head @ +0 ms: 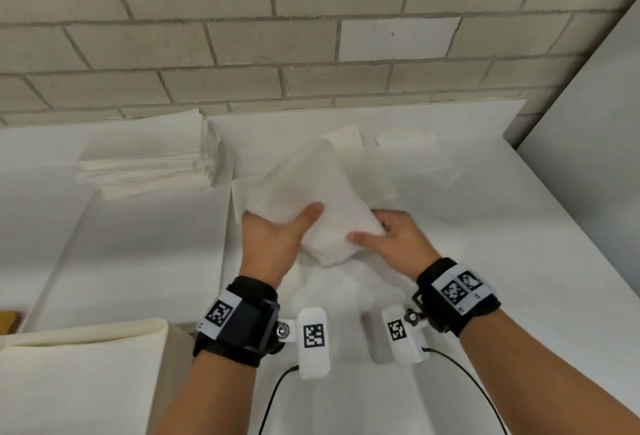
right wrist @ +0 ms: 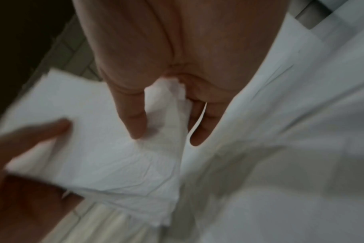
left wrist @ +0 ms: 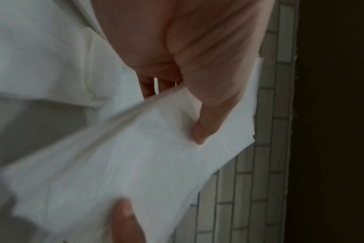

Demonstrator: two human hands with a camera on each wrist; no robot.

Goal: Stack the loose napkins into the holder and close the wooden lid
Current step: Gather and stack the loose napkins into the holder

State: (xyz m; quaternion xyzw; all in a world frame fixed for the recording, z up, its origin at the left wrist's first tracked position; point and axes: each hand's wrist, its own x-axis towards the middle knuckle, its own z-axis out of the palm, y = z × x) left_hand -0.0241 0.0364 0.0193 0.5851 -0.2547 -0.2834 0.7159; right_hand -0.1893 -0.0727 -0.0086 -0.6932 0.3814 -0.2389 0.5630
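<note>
A thick bundle of white napkins [head: 325, 206] is held up over the white table between both hands. My left hand [head: 277, 226] grips its left side, thumb on top and fingers underneath. My right hand [head: 384, 230] pinches its near right corner, thumb on top. The left wrist view shows the bundle [left wrist: 135, 164] under my left thumb [left wrist: 206, 128]. In the right wrist view the bundle [right wrist: 106, 148] is pinched by my right hand [right wrist: 162, 134]. More loose napkins [head: 412, 154] lie flat on the table behind the bundle. No holder or wooden lid is in view.
A tall stack of white napkins [head: 149, 157] sits at the back left against the grey brick wall [head: 311, 36]. A cream cloth-covered block [head: 79, 375] fills the near left. A white panel [head: 588, 129] stands at the right edge of the table [head: 502, 244].
</note>
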